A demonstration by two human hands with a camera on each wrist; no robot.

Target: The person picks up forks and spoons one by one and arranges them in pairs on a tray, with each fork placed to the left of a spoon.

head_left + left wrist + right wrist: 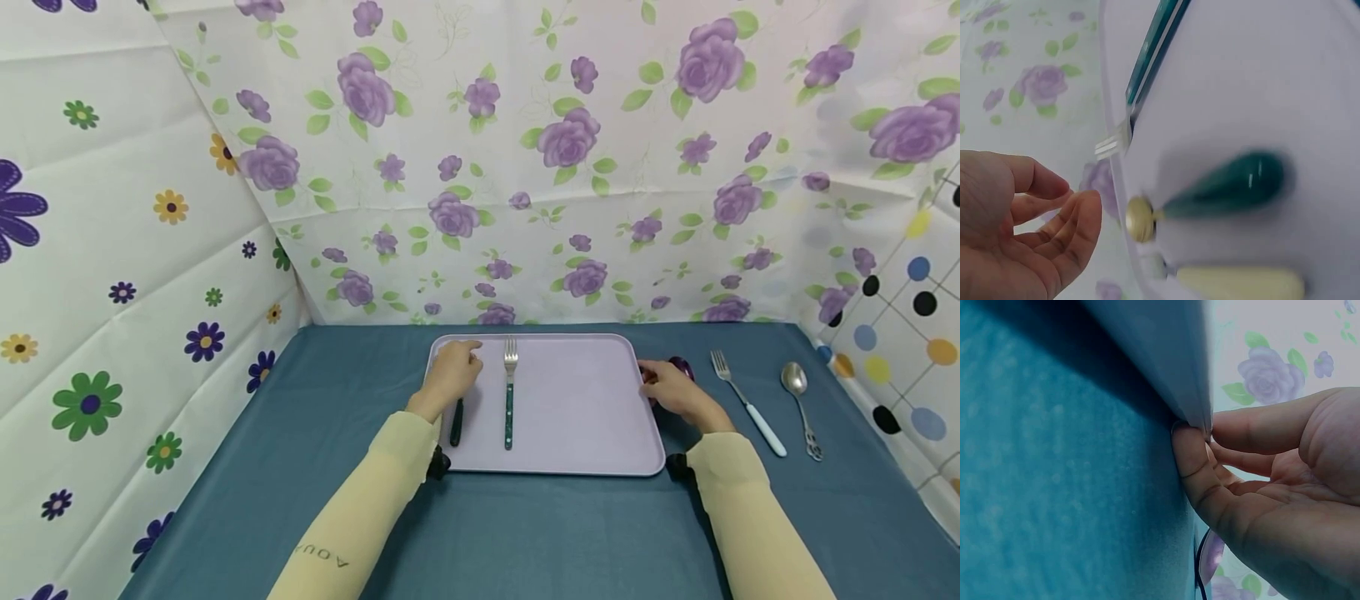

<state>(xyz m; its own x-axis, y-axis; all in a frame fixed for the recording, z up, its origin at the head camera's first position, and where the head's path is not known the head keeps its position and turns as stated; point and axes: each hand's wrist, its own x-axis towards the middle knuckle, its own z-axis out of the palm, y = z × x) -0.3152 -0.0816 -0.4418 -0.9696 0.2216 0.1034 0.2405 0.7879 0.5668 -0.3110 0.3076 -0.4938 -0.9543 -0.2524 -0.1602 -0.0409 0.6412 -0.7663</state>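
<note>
A lavender tray (577, 400) lies on the table. My right hand (675, 390) pinches its right rim; the right wrist view shows the thumb on one side of the tray edge (1188, 362) and a finger under it. Over the tray's left part hovers my left hand (452, 377), fingers loosely curled, holding nothing. A fork with a green handle (509, 408) lies upright on the tray. Beside it, partly hidden by the left hand, is a dark green handle (457, 423). Close up, this belongs to a utensil with a gold-coloured head (1140, 220), next to a cream handle (1241, 283).
To the right of the tray lie a white-handled fork (750, 407) and a silver spoon (802, 408). A dark purple object (681, 367) shows partly behind the right hand. Flowered cloth walls (525, 208) enclose the blue-covered table (300, 433) at the back and sides.
</note>
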